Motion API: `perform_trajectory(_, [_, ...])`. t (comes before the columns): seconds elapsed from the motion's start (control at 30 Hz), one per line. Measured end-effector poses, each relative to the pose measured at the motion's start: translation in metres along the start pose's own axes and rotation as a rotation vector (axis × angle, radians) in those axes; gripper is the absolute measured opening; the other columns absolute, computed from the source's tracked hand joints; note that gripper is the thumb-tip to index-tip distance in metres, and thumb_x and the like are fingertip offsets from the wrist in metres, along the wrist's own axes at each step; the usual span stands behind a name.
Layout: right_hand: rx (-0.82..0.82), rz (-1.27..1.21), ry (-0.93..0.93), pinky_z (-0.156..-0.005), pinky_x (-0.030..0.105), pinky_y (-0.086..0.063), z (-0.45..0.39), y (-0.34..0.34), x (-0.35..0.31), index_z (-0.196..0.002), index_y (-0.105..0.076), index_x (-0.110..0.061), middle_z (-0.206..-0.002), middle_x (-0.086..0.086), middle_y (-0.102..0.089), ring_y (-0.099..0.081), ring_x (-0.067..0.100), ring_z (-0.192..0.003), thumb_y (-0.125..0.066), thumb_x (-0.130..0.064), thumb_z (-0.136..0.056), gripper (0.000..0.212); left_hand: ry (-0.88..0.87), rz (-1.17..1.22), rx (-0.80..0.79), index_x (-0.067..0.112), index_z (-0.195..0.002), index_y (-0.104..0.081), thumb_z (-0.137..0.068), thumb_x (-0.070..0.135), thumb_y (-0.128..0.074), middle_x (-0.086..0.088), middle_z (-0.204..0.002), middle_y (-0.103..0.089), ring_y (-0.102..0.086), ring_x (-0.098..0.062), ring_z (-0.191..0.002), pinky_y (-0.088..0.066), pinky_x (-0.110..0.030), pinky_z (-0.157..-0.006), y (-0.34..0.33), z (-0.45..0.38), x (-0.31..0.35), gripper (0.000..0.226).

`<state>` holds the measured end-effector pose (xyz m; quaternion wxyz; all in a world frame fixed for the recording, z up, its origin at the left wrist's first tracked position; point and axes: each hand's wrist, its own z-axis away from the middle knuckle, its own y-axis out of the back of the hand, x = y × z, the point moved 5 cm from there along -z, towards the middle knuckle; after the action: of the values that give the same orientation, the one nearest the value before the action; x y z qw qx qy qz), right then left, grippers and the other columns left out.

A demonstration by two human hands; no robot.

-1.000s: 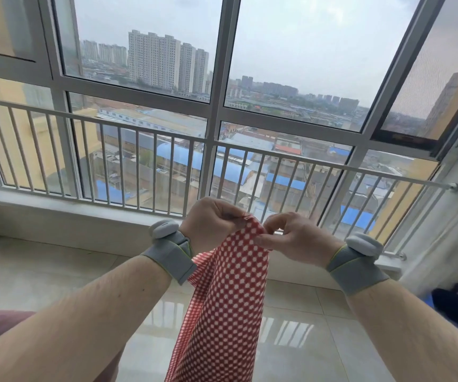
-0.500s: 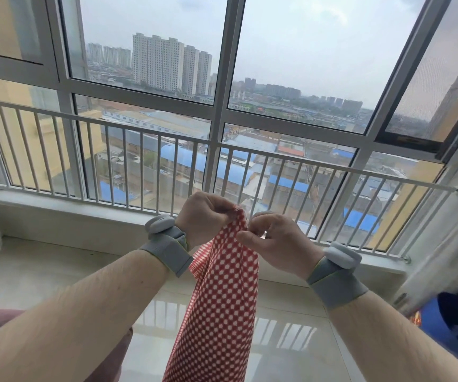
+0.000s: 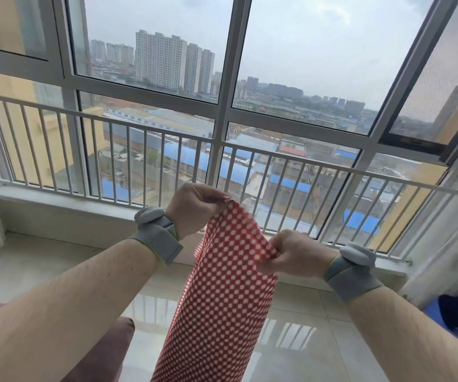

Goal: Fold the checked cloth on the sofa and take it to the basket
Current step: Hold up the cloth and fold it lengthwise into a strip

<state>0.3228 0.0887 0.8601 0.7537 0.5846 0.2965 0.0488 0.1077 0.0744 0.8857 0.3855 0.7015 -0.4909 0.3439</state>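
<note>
Hands (image 3: 194, 206) pinch checked cloth (image 3: 222, 299) aloft.

Matt woven checked cloth (image 3: 222, 293); glossy tiled floor (image 3: 299, 340); painted metal railing (image 3: 145, 166).

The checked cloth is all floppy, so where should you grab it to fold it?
Judging by how the checked cloth hangs, pinch its top edge at two corners, one from each side, as the left hand and right hand do now. It then hangs flat, ready for folding.
</note>
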Motion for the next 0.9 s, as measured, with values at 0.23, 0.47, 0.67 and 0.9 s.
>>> perform_trajectory(0.23, [-0.040, 0.352, -0.094, -0.099, 0.034, -0.042, 0.006, -0.006, 0.029, -0.101, -0.066, -0.036, -0.093, -0.016, -0.065, -0.059, 0.010, -0.096, -0.072, -0.040, -0.077, 0.025, 0.063, -0.036, 0.158, 0.032, -0.081, -0.072, -0.080, 0.004, -0.070, 0.013, -0.077, -0.070, -0.068, -0.005, -0.078, -0.055, -0.015, -0.070, 0.037, -0.005, -0.019, 0.028])
perform_trajectory(0.47, [-0.079, 0.604, -0.212, -0.097, 0.036, -0.041, 0.005, -0.013, 0.054, -0.101, -0.065, -0.022, -0.091, -0.006, -0.060, -0.056, 0.017, -0.092, -0.060, -0.052, -0.085, 0.035, 0.155, -0.033, 0.249, 0.029, -0.083, -0.072, -0.080, 0.007, -0.070, 0.012, -0.077, -0.070, -0.067, -0.009, -0.080, -0.056, -0.027, -0.076, 0.062, -0.003, -0.048, 0.022])
perform_trajectory(0.67, [-0.105, 0.696, -0.229, -0.084, 0.031, -0.050, 0.007, -0.012, 0.060, -0.113, -0.064, -0.018, -0.096, -0.004, -0.062, -0.059, 0.017, -0.089, -0.056, -0.045, -0.090, 0.036, 0.241, 0.000, 0.302, 0.033, -0.069, -0.073, -0.077, 0.011, -0.073, 0.010, -0.078, -0.073, -0.070, -0.019, -0.083, -0.057, -0.038, -0.082, 0.080, -0.007, -0.071, 0.023])
perform_trajectory(0.9, [-0.110, 0.848, -0.252, -0.097, 0.043, -0.040, 0.011, -0.003, 0.076, -0.107, -0.067, -0.024, -0.108, 0.000, -0.069, -0.061, 0.022, -0.107, -0.054, -0.032, -0.090, 0.023, 0.311, 0.031, 0.322, 0.032, -0.069, -0.075, -0.075, 0.012, -0.075, 0.005, -0.080, -0.075, -0.070, -0.022, -0.084, -0.057, -0.041, -0.083, 0.100, -0.005, -0.096, 0.021])
